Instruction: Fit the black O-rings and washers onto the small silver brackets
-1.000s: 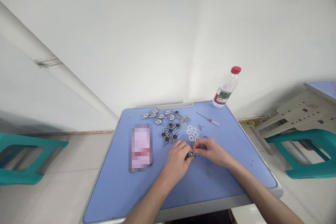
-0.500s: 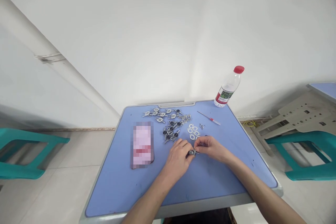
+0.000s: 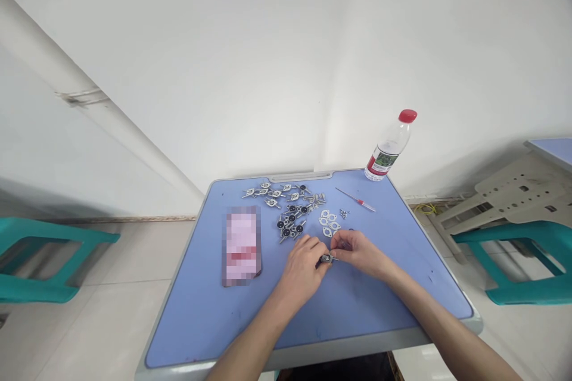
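My left hand [image 3: 304, 262] is closed around a small grey metal fitting [image 3: 327, 258] with a thin stem, resting low over the blue table [image 3: 353, 309]. Thumb and fingertips of my right hand [image 3: 360, 253] are pinched together at the fitting's right side; whatever they hold is too small to make out. Just beyond the hands lie several flat metal plates [image 3: 327, 231] with oval holes. Similar metal fittings with black discs [image 3: 292, 218] are heaped to the left of the plates, and fittings without visible discs [image 3: 270, 202] lie farther back.
A cluster of tiny screws [image 3: 344, 214] and a screwdriver [image 3: 356, 199] lie at the right. A red-capped bottle [image 3: 383, 162] stands at the back right corner. A blurred-out pink rectangular item [image 3: 242, 244] lies at the left. Green stools [image 3: 527, 268] flank the table.
Both hands stay at the same place around the fitting, with only a slight shift of the right fingertips. The view has moved very little.
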The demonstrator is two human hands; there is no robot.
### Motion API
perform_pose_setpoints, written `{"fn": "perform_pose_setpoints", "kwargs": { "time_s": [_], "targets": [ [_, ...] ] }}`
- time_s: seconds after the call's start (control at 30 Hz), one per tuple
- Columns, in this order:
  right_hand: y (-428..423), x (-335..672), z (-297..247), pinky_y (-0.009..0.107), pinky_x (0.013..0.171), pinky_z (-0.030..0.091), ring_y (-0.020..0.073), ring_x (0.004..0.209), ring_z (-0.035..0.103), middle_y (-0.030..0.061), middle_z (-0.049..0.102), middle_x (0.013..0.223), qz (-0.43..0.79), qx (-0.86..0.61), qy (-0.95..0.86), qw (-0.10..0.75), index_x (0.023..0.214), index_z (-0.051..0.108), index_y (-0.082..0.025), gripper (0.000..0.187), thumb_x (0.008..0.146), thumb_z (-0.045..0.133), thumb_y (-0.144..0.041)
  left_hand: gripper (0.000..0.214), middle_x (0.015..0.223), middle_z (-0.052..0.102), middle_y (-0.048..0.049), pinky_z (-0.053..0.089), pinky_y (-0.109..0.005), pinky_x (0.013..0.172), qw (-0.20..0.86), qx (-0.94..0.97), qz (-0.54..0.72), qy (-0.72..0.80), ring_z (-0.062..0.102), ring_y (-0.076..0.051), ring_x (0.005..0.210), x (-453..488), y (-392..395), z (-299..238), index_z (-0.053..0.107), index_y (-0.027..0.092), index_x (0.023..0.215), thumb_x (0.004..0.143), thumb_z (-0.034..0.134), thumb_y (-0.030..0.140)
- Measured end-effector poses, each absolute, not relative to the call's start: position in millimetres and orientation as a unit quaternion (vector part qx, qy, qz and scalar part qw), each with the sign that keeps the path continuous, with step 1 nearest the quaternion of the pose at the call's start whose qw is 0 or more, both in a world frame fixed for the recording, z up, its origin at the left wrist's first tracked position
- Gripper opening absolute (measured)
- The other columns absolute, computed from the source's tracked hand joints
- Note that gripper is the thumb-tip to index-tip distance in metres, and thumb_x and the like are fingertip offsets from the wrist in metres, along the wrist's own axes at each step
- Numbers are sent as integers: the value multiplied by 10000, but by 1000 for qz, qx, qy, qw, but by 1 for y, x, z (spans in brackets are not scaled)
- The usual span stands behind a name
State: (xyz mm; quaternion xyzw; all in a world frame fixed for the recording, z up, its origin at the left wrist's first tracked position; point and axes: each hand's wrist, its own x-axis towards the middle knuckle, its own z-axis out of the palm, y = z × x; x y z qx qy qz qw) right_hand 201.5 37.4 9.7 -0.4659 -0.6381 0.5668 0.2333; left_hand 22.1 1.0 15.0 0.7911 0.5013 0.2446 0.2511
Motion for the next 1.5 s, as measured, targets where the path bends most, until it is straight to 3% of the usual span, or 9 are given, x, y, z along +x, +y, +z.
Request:
{"fn": "perform_pose_setpoints", "kwargs": {
  "time_s": [0.13, 0.23, 0.3, 0.43, 0.53, 0.67, 0.8, 1.03, 1.5],
  "targets": [
    [36, 205, 15, 229, 562, 340, 104, 595, 433, -32, 515, 640, 578, -455, -633, 242, 771, 595, -165, 114, 812, 575, -269, 137, 813, 585, 3, 399, -319, 744, 254, 788, 241, 506, 492, -187, 821, 22, 1, 15, 571, 196, 770, 799, 642, 83],
    [35, 211, 22, 211, 465, 275, 68, 492, 335, -40, 510, 696, 654, -439, -552, 274, 917, 576, -188, 137, 835, 564, -297, 129, 824, 592, 3, 399, -315, 749, 256, 789, 239, 505, 495, -184, 822, 22, 1, 16, 578, 198, 778, 802, 637, 86],
    [34, 215, 27, 206, 456, 295, 54, 474, 331, -38, 513, 748, 708, -402, -493, 307, 981, 552, -204, 176, 840, 572, -307, 129, 816, 587, 3, 397, -311, 743, 252, 792, 236, 504, 492, -182, 814, 23, 0, 16, 572, 196, 766, 807, 628, 88],
    [35, 221, 33, 319, 717, 490, 152, 764, 590, 41, 602, 916, 733, -327, -480, 354, 1120, 525, -210, 287, 896, 564, -386, 147, 786, 565, 2, 390, -302, 723, 237, 796, 230, 508, 485, -179, 799, 24, 0, 16, 548, 191, 723, 797, 623, 87],
    [35, 224, 37, 354, 788, 489, 190, 895, 601, 83, 659, 1035, 676, -348, -540, 362, 1203, 508, -222, 353, 919, 549, -428, 146, 787, 561, 0, 389, -298, 717, 234, 795, 226, 511, 485, -179, 802, 24, 1, 17, 546, 190, 722, 799, 618, 90],
    [31, 226, 41, 291, 668, 451, 156, 742, 568, 54, 713, 929, 561, -407, -622, 364, 1131, 583, -222, 296, 941, 521, -440, 124, 795, 563, 0, 394, -305, 725, 233, 795, 220, 515, 488, -180, 802, 24, 2, 19, 562, 192, 745, 802, 626, 102],
    [25, 222, 41, 256, 575, 420, 128, 637, 532, 39, 707, 857, 528, -385, -633, 414, 1026, 591, -212, 230, 964, 494, -410, 105, 819, 578, -7, 403, -314, 734, 237, 794, 220, 515, 500, -191, 827, 24, 2, 19, 585, 195, 772, 802, 634, 107],
    [18, 212, 39, 298, 772, 458, 146, 821, 609, 31, 670, 895, 440, -355, -721, 400, 975, 562, -224, 162, 1001, 433, -318, 124, 786, 575, -5, 408, -315, 718, 230, 798, 226, 510, 502, -188, 794, 24, 1, 19, 573, 191, 749, 796, 633, 94],
    [20, 207, 36, 303, 775, 462, 153, 836, 608, 29, 641, 905, 399, -366, -758, 364, 969, 529, -224, 161, 1011, 385, -283, 122, 790, 575, -14, 427, -323, 718, 223, 801, 232, 505, 516, -200, 799, 24, 0, 18, 587, 200, 786, 790, 612, 80]
  ]
}}
